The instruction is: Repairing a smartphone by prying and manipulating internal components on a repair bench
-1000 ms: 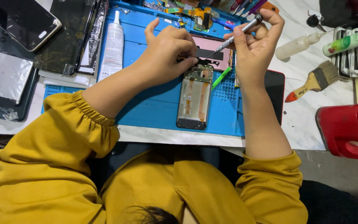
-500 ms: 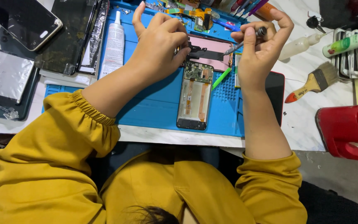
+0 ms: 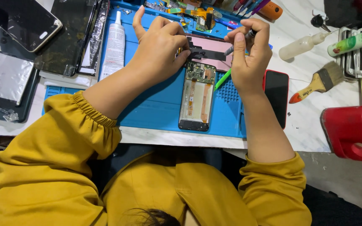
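Note:
An opened phone (image 3: 197,97) lies back-up on the blue work mat (image 3: 156,104), its green circuit board exposed at the top. A black cover piece (image 3: 206,53) sits over a pink panel (image 3: 218,47) just above the phone. My left hand (image 3: 158,46) pinches the left end of that black piece, fingers curled. My right hand (image 3: 248,54) grips a thin screwdriver (image 3: 240,42), its tip pointing down-left at the black piece's right end. A green stick tool (image 3: 222,79) lies under my right hand.
A white tube (image 3: 114,46) lies on the mat's left. Dark phone screens (image 3: 26,25) are at far left, a red-cased phone (image 3: 276,96) to the right of the mat, then a brush (image 3: 319,83), squeeze bottles (image 3: 300,45) and a red container (image 3: 348,129). Loose parts lie at the mat's top.
My right hand has turned the screwdriver from lying sideways to pointing down and brought its tip to the black piece. My left hand stays on the piece's left end.

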